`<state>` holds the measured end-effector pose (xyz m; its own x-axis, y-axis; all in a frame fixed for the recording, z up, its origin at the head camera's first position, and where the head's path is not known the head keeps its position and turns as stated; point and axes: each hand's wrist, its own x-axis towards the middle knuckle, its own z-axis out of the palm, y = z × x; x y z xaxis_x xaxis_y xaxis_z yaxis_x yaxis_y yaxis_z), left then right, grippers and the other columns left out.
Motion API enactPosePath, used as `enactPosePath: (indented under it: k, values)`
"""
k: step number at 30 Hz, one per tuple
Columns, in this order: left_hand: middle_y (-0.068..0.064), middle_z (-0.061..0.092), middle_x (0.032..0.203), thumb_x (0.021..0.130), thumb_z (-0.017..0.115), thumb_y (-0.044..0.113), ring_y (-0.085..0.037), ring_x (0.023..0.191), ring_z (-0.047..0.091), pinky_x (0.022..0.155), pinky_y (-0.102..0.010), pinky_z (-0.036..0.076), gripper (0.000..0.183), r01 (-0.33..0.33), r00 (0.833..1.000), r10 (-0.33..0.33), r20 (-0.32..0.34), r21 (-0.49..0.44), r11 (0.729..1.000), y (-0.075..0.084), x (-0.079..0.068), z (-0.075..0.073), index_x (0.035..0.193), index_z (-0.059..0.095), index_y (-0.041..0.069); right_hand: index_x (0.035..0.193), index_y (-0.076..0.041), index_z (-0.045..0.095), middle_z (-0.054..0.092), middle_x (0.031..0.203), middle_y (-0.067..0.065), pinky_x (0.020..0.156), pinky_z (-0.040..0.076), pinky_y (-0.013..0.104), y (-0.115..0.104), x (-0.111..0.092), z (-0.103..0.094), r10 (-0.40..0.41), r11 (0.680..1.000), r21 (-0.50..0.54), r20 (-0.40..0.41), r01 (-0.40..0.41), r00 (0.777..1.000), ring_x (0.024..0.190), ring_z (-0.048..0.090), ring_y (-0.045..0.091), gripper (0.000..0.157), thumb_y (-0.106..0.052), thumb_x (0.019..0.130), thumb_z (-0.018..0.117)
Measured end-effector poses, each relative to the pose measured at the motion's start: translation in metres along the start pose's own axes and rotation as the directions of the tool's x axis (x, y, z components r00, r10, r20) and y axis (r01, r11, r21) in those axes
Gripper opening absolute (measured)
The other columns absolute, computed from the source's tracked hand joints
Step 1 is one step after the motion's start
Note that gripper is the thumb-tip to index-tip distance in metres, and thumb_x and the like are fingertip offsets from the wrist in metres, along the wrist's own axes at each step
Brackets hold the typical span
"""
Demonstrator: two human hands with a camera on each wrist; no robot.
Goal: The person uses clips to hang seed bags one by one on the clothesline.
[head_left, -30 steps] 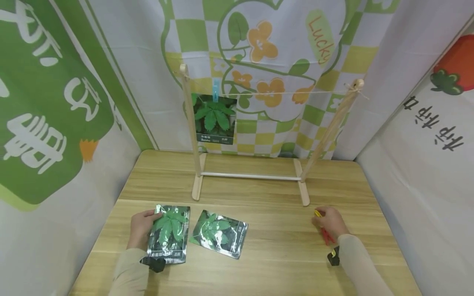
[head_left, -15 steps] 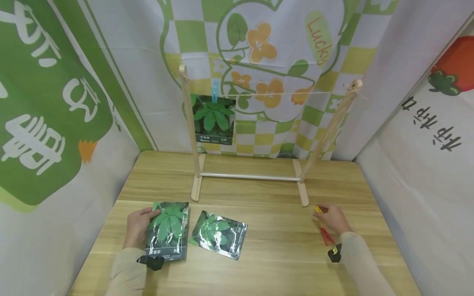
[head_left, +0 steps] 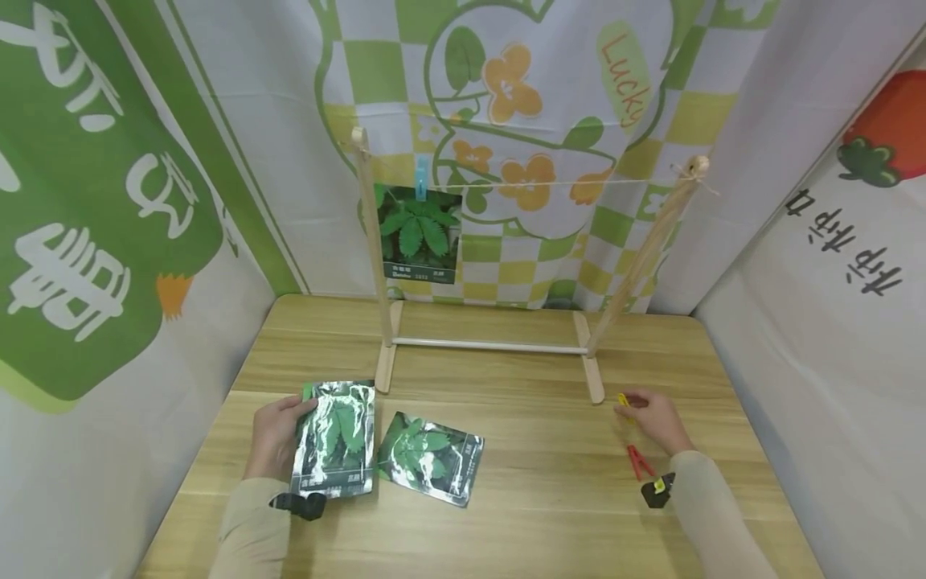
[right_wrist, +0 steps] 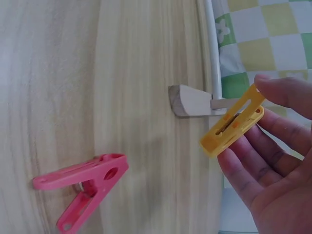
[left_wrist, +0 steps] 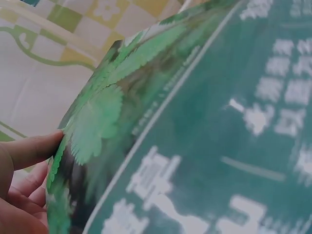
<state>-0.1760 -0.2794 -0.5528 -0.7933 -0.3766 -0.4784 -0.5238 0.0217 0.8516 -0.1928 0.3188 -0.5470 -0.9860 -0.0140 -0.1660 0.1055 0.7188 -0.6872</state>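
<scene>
My left hand (head_left: 275, 434) pinches the left edge of a shiny green seed packet (head_left: 336, 442) with a leaf picture, raised a little and tilted. In the left wrist view the thumb lies on the front of the packet (left_wrist: 185, 122), and some fingers are behind it. Over at the right, my right hand (head_left: 654, 420) holds a yellow clothespin (right_wrist: 231, 124) between thumb and fingers, above the table. A red clothespin (head_left: 638, 462) lies just below that hand. Another packet (head_left: 432, 458) rests on the table, right of the held one.
A wooden rack (head_left: 383, 265) with a string (head_left: 550, 183) across its posts stands at the back of the table (head_left: 535, 498). A packet (head_left: 419, 233) hangs from the string by a blue clothespin (head_left: 422, 178). Printed curtains (head_left: 521, 48) surround the table.
The right hand has lifted the yellow clothespin away from the red one. The held packet has risen slightly and moved a little right, its glare shifting.
</scene>
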Motion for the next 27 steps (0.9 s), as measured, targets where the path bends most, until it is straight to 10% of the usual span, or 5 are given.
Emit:
enactPosePath:
  k: [12, 27]
  values:
    - [-0.021, 0.049, 0.142, 0.094, 0.064, 0.028, -0.025, 0.116, 0.053, 0.102, -0.039, 0.044, 0.058, -0.044, 0.999, 0.043, 0.017, 0.068, 0.997, 0.013, -0.008, 0.001, 0.139, 0.047, -0.004, 0.130, 0.006, 0.056, 0.062, 0.123, 0.028, 0.084, 0.056, 0.034, -0.012, 0.004, -0.002, 0.006, 0.996, 0.091, -0.029, -0.003, 1.000, 0.112, 0.061, 0.038, 0.048, -0.020, 0.092, 0.067]
    - [-0.012, 0.053, 0.133, 0.095, 0.063, 0.026, -0.022, 0.116, 0.054, 0.095, -0.029, 0.046, 0.050, -0.081, 0.997, 0.081, 0.006, 0.017, 0.997, 0.030, -0.016, 0.018, 0.136, 0.051, -0.001, 0.132, 0.003, 0.056, 0.060, 0.127, 0.026, 0.083, 0.054, 0.029, -0.023, 0.000, -0.015, -0.018, 0.993, 0.115, -0.040, 0.023, 0.999, 0.116, 0.059, 0.039, 0.056, -0.034, 0.092, 0.068]
